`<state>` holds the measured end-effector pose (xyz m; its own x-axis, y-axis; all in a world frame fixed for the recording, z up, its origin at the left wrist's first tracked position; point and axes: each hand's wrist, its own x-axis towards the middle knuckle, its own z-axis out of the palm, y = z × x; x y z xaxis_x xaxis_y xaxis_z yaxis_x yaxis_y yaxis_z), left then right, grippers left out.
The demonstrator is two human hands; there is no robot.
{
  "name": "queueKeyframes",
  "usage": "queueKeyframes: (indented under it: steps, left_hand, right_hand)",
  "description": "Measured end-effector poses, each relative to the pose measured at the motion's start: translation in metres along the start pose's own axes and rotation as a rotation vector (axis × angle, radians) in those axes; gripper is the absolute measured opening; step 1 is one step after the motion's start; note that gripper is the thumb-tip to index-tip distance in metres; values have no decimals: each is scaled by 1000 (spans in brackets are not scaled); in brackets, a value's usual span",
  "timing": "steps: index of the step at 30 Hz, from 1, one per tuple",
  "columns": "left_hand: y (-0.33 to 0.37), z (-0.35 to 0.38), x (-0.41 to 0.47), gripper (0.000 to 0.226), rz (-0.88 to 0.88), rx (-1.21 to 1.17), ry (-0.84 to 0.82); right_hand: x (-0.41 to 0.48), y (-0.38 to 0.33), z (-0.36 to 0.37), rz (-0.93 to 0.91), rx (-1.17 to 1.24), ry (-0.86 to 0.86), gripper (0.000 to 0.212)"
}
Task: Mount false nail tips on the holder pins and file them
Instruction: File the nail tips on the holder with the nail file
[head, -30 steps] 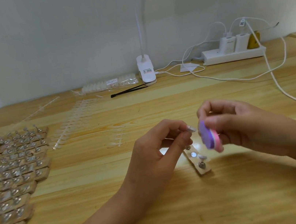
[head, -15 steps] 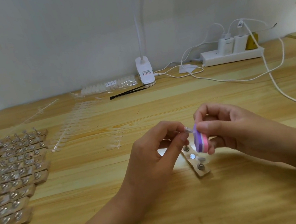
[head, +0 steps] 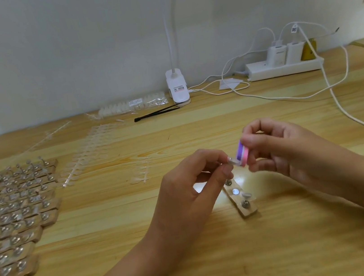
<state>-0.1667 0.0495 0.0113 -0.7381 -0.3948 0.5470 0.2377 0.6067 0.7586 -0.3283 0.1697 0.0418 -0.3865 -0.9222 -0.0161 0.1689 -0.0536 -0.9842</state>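
Head camera looks down on two hands meeting above the desk (head: pixel 287 252). Thumb and forefinger of the left hand (head: pixel 184 191) are clamped on a small clear nail tip (head: pixel 232 160), whose free end pokes out toward the other hand. Whether a pin sits under the tip is hidden by those fingers (head: pixel 215 159). The right hand (head: pixel 279 149) has its fingers (head: pixel 253 137) curled and pinched round a purple and pink file block (head: pixel 243 153), and the block's lower edge touches the tip's exposed end.

Just below the fingers a wooden holder strip (head: pixel 240 196) lies on the desk with metal studs along it and one loose tip (head: pixel 247 195) resting on it. Far out to the left of the fingers, many filled holders (head: pixel 11 217) lie in rows. Beyond those, strips of clear tips (head: pixel 88 151) are spread out. Well behind the fingers, by the wall, are black tweezers (head: pixel 156 113), a bag of tips (head: pixel 133 103), a white lamp clip (head: pixel 177 88) and a power strip (head: pixel 284 68).

Judging from this, the step in hand is filing, with the tip held up off the desk. The next move seems to call for short, light strokes of the block along the tip's edge while the left pinch stays firm, since so small and slick a piece could twist or flick away. After that the tip would go to the strip below.
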Motion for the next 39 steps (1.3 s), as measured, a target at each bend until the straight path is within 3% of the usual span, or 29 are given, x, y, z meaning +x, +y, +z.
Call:
queueKeyframes:
  steps: [2, 6, 11, 19, 25, 29, 33, 37, 39]
  left_hand:
    - [0, 1, 0, 8, -6, -11, -6]
    - [-1, 0, 0, 7, -24, -15, -1]
    - [-1, 0, 1, 8, -47, -69, 6]
    - [-1, 0, 1, 10, -58, -82, -5]
    - [-1, 1, 0, 7, -72, -99, -35]
    - [-1, 2, 0, 7, -61, -113, -44]
    - [-2, 2, 0, 7, -83, -155, -29]
    - [-1, 2, 1, 8, -75, -169, -33]
    - [-1, 2, 0, 8, -88, -185, -34]
  right_hand:
    - [1, -1, -4, -17, 24, 58, 23]
    - [-3, 1, -3, -7, -30, -194, 12]
    - [3, 5, -7, -30, -143, 71, 37]
    - [-4, 5, 1, -88, -83, -196, 15]
    - [-1, 3, -1, -105, -29, -60, 10]
    - [-2, 6, 0, -100, -47, -148, 13]
    - [2, 6, -8, -127, -6, 31, 22]
    - [0, 6, -5, -150, -9, -174, 19]
    - [4, 7, -7, -144, -38, -33, 17]
